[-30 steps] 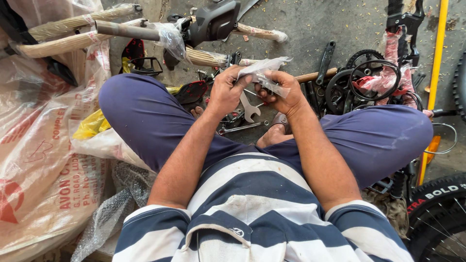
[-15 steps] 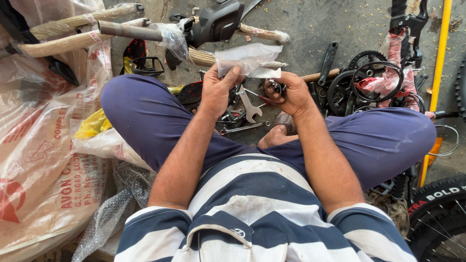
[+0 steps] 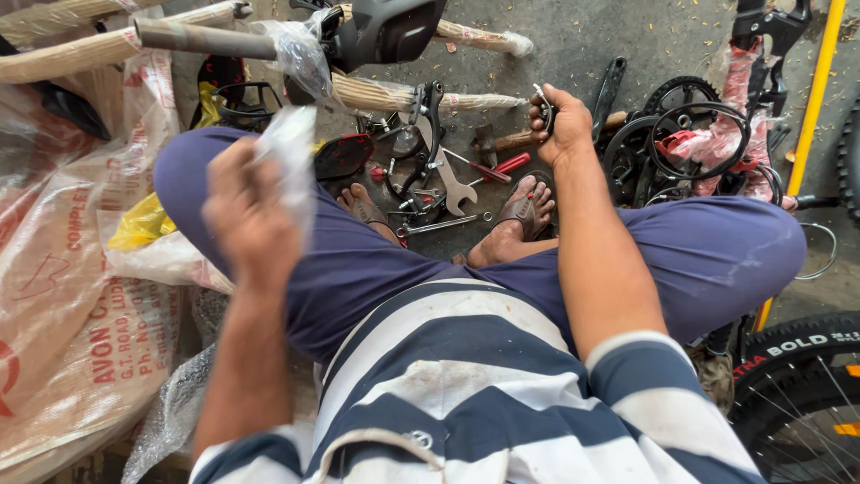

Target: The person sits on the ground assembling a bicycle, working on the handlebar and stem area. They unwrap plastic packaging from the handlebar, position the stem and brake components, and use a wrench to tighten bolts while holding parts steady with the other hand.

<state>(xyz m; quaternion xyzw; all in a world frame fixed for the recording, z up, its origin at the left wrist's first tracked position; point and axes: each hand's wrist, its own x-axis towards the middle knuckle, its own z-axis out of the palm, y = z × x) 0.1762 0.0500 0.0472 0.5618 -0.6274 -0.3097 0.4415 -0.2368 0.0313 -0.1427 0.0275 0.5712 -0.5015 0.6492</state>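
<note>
Left hand (image 3: 246, 215), blurred, lifted over the left knee, fingers closed on a clear plastic wrapper (image 3: 288, 152). Right hand (image 3: 560, 121) curled round a small dark metal part (image 3: 545, 106), held above the sandalled right foot (image 3: 524, 211). Open-ended spanner (image 3: 452, 184) lies on the concrete left of that foot; red-handled tool (image 3: 503, 166) just beyond it. Chainring (image 3: 676, 94) lies right of the right hand.

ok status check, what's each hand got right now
Left hand blurred, gripping clear plastic wrapper. Right hand closed on small dark metal part. Spanner and red-handled tool on floor between the feet.
</note>
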